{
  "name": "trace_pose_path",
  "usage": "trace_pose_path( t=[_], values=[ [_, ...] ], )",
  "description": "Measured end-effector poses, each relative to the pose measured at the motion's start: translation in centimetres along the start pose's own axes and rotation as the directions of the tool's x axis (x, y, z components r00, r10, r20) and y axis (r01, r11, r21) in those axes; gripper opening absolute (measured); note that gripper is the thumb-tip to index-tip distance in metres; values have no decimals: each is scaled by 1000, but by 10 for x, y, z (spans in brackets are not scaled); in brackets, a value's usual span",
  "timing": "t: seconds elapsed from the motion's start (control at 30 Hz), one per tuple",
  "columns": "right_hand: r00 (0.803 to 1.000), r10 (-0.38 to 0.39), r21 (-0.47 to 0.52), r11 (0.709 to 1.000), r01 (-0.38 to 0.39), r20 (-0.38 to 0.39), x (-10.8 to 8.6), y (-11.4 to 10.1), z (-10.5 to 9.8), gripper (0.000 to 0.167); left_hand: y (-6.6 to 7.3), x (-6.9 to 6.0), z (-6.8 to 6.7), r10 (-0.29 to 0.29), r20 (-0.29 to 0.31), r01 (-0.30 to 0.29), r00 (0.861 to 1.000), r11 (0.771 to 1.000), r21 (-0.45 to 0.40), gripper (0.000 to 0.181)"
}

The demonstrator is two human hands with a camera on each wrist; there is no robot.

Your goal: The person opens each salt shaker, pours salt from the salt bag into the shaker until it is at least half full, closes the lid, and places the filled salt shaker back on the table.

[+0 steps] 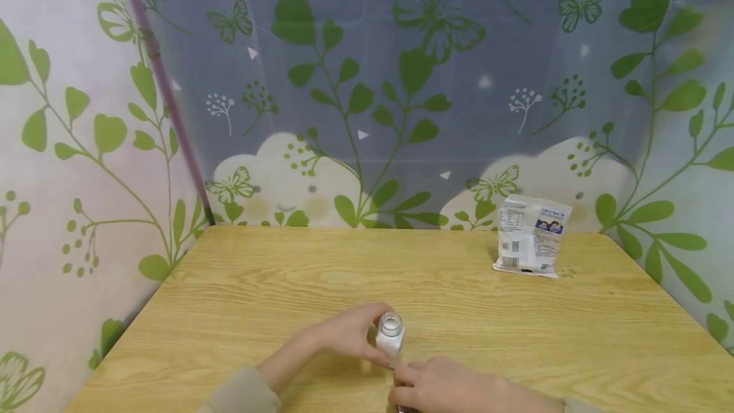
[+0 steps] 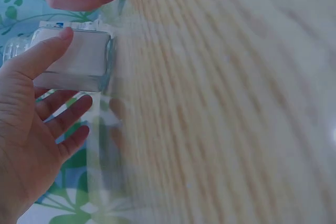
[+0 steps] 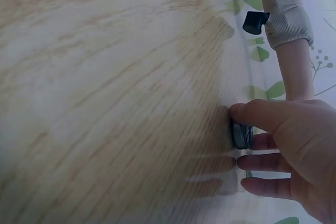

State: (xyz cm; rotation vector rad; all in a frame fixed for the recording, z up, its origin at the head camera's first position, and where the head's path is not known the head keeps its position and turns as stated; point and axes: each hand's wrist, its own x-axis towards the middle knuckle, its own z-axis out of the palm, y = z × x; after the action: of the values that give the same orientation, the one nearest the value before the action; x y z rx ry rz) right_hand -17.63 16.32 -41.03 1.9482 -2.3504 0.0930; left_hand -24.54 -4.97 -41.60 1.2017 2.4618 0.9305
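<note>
A square clear glass jar (image 1: 390,340) with white contents stands upright, its threaded mouth uncovered. My left hand (image 1: 354,334) pinches it from the left side. In the left wrist view the thumb lies across the face of the jar (image 2: 84,59), and several fingers of the left hand (image 2: 37,119) extend past it. Close to the jar's near right side, my right hand (image 1: 438,384) holds a dark round lid (image 1: 406,409) low over the table. The right wrist view has the lid (image 3: 241,134) on edge between the thumb and fingers of the right hand (image 3: 294,145).
A white printed packet (image 1: 530,238) stands on the wood-grain table (image 1: 321,273) at the back right. Patterned curtains (image 1: 367,94) with green leaves and butterflies hang behind and at both sides. A purple pole (image 1: 166,88) runs down at the back left corner.
</note>
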Motion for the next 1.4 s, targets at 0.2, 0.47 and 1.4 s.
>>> trace_pose_path(
  t=[0.2, 0.47, 1.4],
  values=[
    [999, 49, 120, 992, -46, -20, -6, 3, -6, 14, -1, 1, 4, 19, -20, -19, 1000, 1000, -20, 53],
    [978, 206, 428, 887, -176, -26, -27, 10, -19, 25, -2, 0, 6, 4, -11, -5, 1000, 999, -49, 51],
    [832, 527, 413, 806, -424, -174, -6, 36, -46, 43, -2, 2, 8, 3, -34, -7, 999, 992, -127, 47]
  ],
)
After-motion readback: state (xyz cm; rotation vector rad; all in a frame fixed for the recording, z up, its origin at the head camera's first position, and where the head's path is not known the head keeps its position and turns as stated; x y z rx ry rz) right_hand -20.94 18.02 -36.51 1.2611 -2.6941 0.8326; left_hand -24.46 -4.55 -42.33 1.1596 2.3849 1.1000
